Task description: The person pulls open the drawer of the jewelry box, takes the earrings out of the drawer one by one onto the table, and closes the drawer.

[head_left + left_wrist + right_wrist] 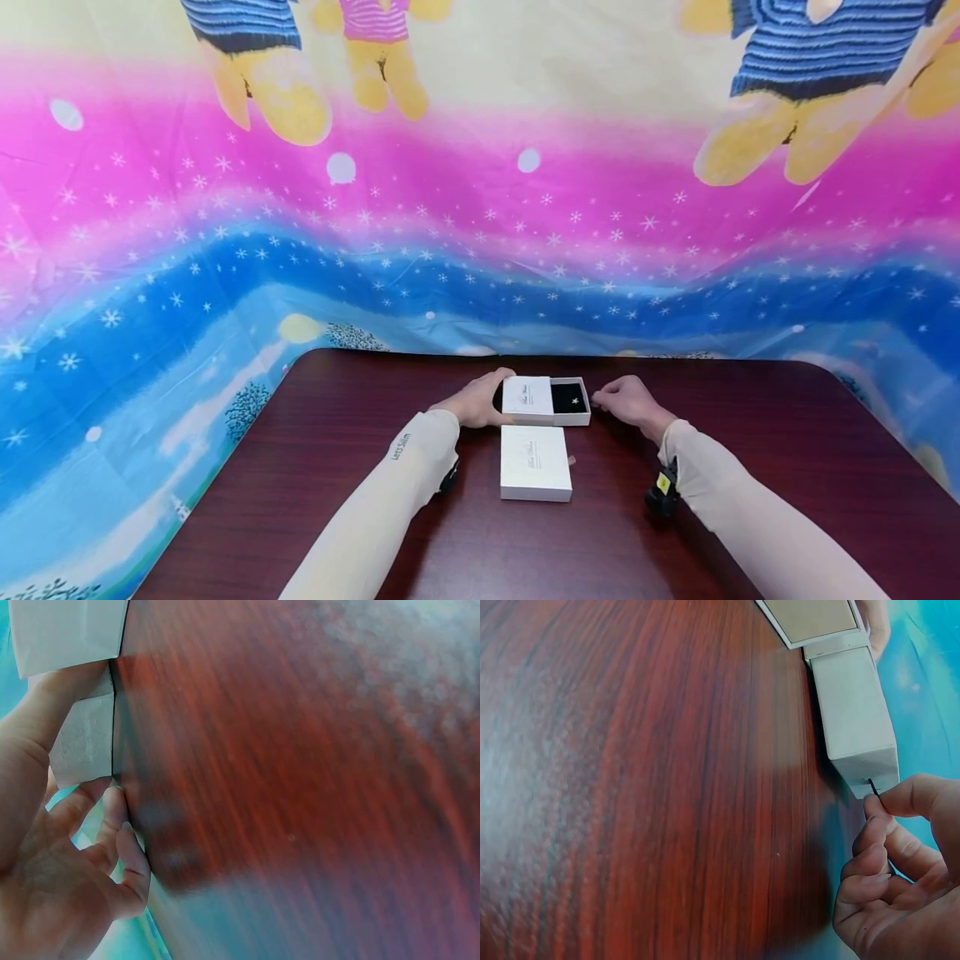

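A white jewellery box with a slide-out drawer lies at the far middle of the table. My left hand (480,402) grips the box's white sleeve (527,395) at its left end, thumb on the near side. The drawer (576,420) sticks partly out to the right, showing a black insert (564,397) with a small silver star-like piece (576,401) on it. At the drawer's right end, my right hand (630,402) pinches a thin dark pull tab (874,787) between thumb and forefinger. In the left wrist view the left hand's fingertips (115,796) reach the box's edge.
A second white box (536,462), closed, lies just in front of the first, with a small brownish tab (572,460) at its right side. Both stand on a dark red-brown table (360,467). A printed cloth (480,208) hangs behind the table's far edge.
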Tool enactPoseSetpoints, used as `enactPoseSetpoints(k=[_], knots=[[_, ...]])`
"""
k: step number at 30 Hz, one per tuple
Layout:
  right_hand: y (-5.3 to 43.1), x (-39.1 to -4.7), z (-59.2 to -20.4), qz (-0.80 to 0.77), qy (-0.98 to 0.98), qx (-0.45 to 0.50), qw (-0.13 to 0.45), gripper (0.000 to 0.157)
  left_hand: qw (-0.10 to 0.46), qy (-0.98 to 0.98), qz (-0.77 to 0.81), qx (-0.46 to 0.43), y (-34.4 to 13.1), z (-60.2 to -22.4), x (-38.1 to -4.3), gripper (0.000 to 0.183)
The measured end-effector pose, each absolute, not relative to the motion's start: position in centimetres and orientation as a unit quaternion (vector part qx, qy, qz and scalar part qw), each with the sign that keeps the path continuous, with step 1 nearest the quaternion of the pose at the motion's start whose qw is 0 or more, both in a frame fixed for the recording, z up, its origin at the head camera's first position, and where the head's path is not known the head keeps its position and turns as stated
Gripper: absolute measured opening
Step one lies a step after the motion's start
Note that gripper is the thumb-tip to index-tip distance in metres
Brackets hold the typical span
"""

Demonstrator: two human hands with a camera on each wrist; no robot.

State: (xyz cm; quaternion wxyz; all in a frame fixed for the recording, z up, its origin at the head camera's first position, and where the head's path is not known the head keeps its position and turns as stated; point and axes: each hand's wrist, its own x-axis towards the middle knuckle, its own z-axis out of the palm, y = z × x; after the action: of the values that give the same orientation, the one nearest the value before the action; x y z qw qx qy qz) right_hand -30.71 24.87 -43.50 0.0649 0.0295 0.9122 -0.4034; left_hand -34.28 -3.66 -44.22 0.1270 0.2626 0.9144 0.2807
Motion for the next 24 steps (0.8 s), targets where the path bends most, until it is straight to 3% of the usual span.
enactPoseSetpoints(k=[24], knots=[[25.46,-30.42,-43.38,-0.405,0.912,0.016,0.066,0.028,0.126,0.915,0.277,0.264,-3.69,-44.16,-34.21,0.079]])
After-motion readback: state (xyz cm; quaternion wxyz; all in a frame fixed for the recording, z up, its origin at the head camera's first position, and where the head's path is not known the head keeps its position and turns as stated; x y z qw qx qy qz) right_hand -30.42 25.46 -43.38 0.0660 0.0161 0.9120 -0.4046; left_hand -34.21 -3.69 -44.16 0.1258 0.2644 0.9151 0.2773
